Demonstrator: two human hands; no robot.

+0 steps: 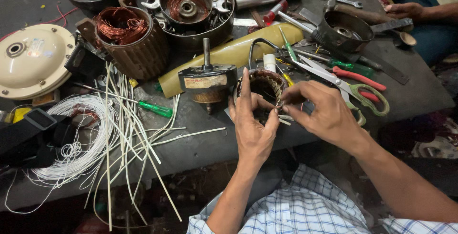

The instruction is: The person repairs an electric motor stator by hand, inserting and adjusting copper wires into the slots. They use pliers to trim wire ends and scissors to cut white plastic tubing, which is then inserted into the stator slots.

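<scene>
My left hand (252, 124) grips a small round motor stator (265, 87) with dark copper windings, holding it from below near the table's front edge. My right hand (318, 111) pinches at the stator's right rim, fingertips closed on something thin there; what it is I cannot tell. A motor rotor with an upright shaft (207, 79) stands just left of the stator.
White sleeving strips (129, 119) and a white wire coil (78, 138) lie at left with a green screwdriver (155, 108). Scissors (350, 87), pliers and screwdrivers lie at right. Copper-wound stators (126, 36), a cream fan cover (33, 59) and another person's hands (396, 0) are farther back.
</scene>
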